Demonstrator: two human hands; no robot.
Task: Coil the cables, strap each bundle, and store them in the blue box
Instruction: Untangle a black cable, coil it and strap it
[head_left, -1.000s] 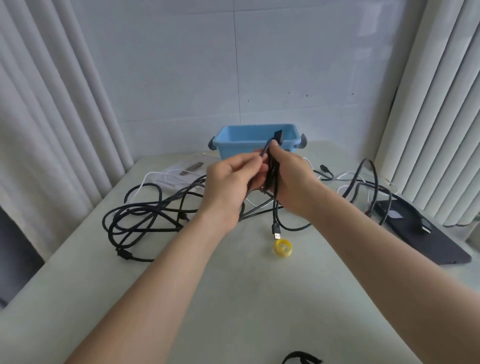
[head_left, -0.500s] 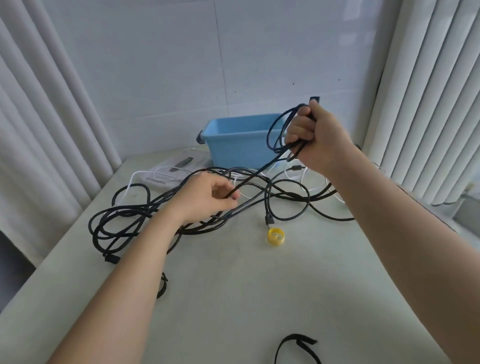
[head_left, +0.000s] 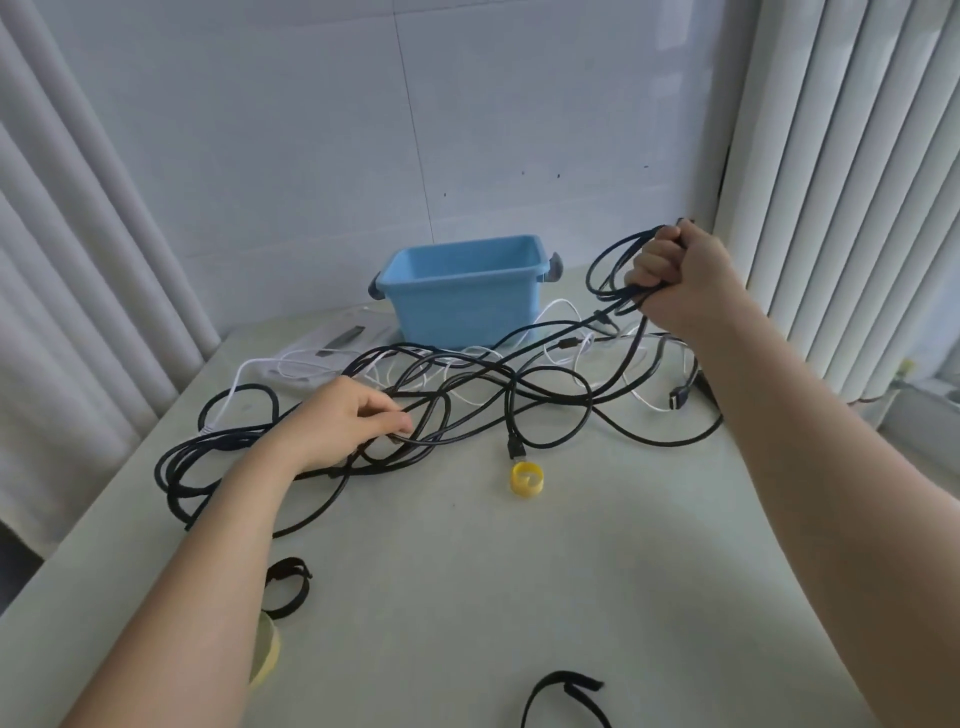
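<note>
My right hand (head_left: 680, 278) is raised at the right of the blue box (head_left: 462, 296) and grips a few loops of a black cable (head_left: 613, 270). The same cable runs taut down and left to my left hand (head_left: 348, 421), which pinches it low over the table. A tangle of black cables (head_left: 223, 457) spreads across the table, with white cables (head_left: 561, 317) under it. A yellow rolled strap (head_left: 526, 479) lies in the middle. Black straps lie near my left forearm (head_left: 288, 587) and at the front edge (head_left: 563, 699).
The pale table (head_left: 467, 597) stands in a corner, with the wall behind and curtains on both sides. A pale yellow strap (head_left: 265, 654) peeks from under my left forearm. A dark flat object (head_left: 706, 387) shows at the right edge behind my arm.
From joined in front of the box, my hands have parted: the right rose and swung right with the loops, the left dropped to the table along the cable. The view tilted down.
</note>
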